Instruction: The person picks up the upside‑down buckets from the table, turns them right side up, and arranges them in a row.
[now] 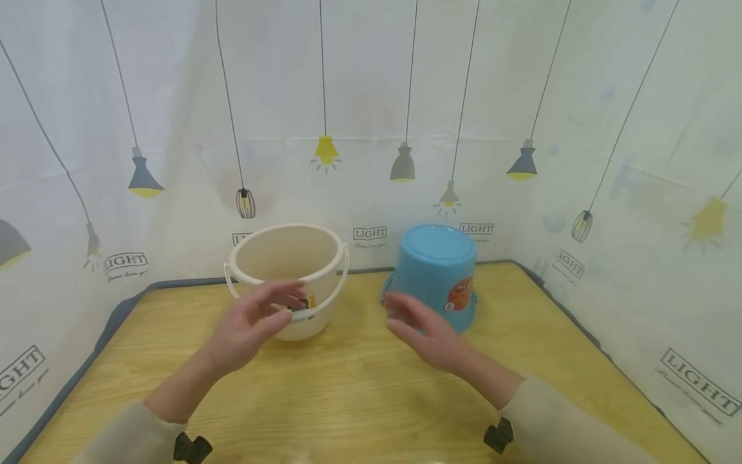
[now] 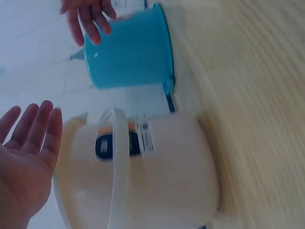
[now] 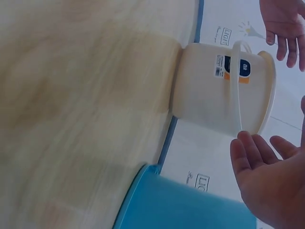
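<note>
The left hand and right hand hover empty, fingers relaxed, respectively near the upright cream bucket and the upturned blue bucket, whose broad rim probably keeps it steady on the tabletop.

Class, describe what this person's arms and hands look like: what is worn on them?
The left hand and right hand are gloveless. The sleeves are plain, pale and long, with a small black fitting by each cuff.
</note>
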`<state>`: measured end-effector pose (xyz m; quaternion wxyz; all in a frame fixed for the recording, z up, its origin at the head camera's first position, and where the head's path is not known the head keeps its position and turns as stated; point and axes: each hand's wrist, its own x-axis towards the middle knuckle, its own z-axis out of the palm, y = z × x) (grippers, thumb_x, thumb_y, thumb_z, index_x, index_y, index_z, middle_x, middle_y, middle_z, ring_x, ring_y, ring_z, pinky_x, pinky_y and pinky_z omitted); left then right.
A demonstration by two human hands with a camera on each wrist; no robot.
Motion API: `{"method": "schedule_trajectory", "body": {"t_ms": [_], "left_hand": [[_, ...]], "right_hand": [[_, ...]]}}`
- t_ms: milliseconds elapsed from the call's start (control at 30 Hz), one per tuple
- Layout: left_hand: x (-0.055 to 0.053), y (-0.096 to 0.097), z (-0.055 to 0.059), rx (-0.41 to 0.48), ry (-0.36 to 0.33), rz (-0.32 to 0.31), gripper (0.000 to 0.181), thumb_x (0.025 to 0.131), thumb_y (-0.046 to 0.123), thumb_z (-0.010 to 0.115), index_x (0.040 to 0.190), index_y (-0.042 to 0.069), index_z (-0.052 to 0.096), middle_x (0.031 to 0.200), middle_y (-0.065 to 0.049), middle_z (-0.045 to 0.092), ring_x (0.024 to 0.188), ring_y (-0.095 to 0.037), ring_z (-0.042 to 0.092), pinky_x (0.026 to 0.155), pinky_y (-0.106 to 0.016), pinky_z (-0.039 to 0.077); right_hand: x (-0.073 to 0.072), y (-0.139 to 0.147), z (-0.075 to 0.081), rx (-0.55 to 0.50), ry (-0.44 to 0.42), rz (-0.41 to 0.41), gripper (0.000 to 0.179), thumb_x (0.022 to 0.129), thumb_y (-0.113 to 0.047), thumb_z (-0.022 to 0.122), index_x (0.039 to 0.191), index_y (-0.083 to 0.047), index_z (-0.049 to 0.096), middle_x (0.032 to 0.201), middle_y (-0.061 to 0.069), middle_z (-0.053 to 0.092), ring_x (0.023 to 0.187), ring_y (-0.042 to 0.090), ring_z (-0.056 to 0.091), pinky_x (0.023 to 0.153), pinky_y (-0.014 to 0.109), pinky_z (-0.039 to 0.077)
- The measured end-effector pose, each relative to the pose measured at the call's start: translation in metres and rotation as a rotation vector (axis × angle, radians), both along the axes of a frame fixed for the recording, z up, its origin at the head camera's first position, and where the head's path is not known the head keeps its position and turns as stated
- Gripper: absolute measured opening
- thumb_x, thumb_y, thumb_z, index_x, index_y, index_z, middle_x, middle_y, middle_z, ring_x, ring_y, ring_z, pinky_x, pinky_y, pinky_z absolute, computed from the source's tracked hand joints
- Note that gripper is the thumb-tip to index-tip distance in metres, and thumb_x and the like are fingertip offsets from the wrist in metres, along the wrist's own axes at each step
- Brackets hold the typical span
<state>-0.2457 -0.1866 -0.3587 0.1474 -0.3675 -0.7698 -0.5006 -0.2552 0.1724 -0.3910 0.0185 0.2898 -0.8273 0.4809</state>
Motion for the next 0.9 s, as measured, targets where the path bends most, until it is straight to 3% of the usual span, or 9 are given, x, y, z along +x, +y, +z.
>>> {"method": "schedule_trajectory", "body": {"t_ms": [233, 400, 567, 700, 900], "left_hand": [[0.004, 0.044, -0.013, -0.157, -0.08, -0.137, 0.05, 0.107, 0.013, 0.068, 0.156, 0.013, 0.058, 0.148, -0.009, 0.069, 0.127, -0.022, 0.072, 0.102, -0.036, 0.064], [0.001, 0.07, -0.025, -0.278, -0.22, -0.213, 0.065, 0.106, 0.029, 0.073, 0.165, 0.017, 0.048, 0.165, -0.007, 0.057, 0.144, -0.032, 0.062, 0.114, -0.046, 0.058], [-0.009, 0.091, -0.038, -0.412, -0.334, -0.212, 0.077, 0.104, 0.046, 0.075, 0.17, 0.021, 0.042, 0.173, -0.002, 0.046, 0.156, -0.03, 0.05, 0.125, -0.054, 0.048], [-0.022, 0.104, -0.049, -0.491, -0.347, -0.17, 0.085, 0.101, 0.056, 0.075, 0.17, 0.021, 0.041, 0.173, -0.005, 0.046, 0.156, -0.03, 0.049, 0.126, -0.056, 0.047], [-0.041, 0.117, -0.061, -0.576, -0.354, -0.104, 0.094, 0.097, 0.066, 0.073, 0.171, 0.019, 0.039, 0.174, -0.012, 0.044, 0.16, -0.038, 0.043, 0.131, -0.062, 0.038]], "right_hand": [[0.013, 0.039, -0.012, 0.091, -0.052, 0.017, 0.053, 0.116, -0.03, 0.058, 0.163, -0.01, 0.048, 0.164, 0.018, 0.056, 0.143, 0.044, 0.061, 0.116, 0.04, 0.056], [0.016, 0.069, -0.018, 0.172, -0.076, 0.031, 0.055, 0.116, -0.03, 0.058, 0.165, -0.008, 0.046, 0.167, 0.021, 0.052, 0.145, 0.045, 0.059, 0.117, 0.055, 0.055], [0.014, 0.098, -0.024, 0.287, -0.097, -0.001, 0.063, 0.114, -0.037, 0.06, 0.168, -0.009, 0.042, 0.169, 0.02, 0.05, 0.149, 0.045, 0.055, 0.12, 0.069, 0.048], [0.009, 0.123, -0.03, 0.374, -0.121, -0.051, 0.068, 0.113, -0.042, 0.062, 0.169, -0.011, 0.041, 0.17, 0.02, 0.048, 0.151, 0.048, 0.051, 0.121, 0.072, 0.045], [-0.001, 0.153, -0.034, 0.452, -0.11, -0.113, 0.074, 0.111, -0.043, 0.064, 0.167, -0.002, 0.039, 0.17, 0.027, 0.045, 0.152, 0.053, 0.047, 0.123, 0.073, 0.042]]}}
